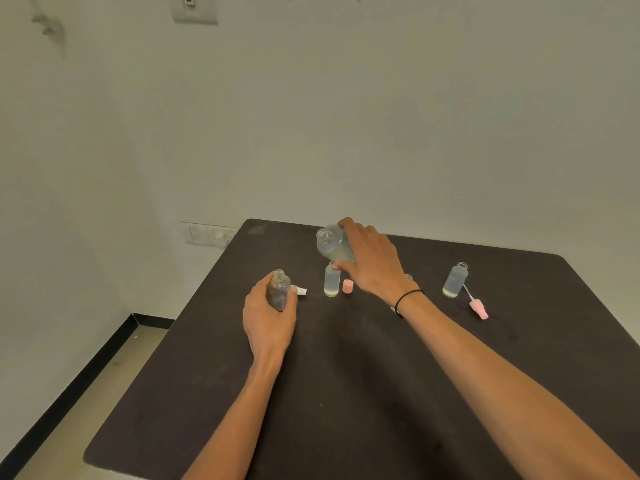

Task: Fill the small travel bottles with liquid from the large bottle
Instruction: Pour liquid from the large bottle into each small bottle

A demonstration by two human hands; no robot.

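The smooth, liquid-heavy large bottle [333, 244] is gripped around its body by the right hand [372, 263], a small travel bottle [280, 289] by the left hand [268, 320]

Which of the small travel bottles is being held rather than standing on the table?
The leftmost small bottle, gripped by the left hand; the others stand free on the table.

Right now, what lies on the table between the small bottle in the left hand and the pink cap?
In the head view, a white cap and an upright, open small bottle lie between them.
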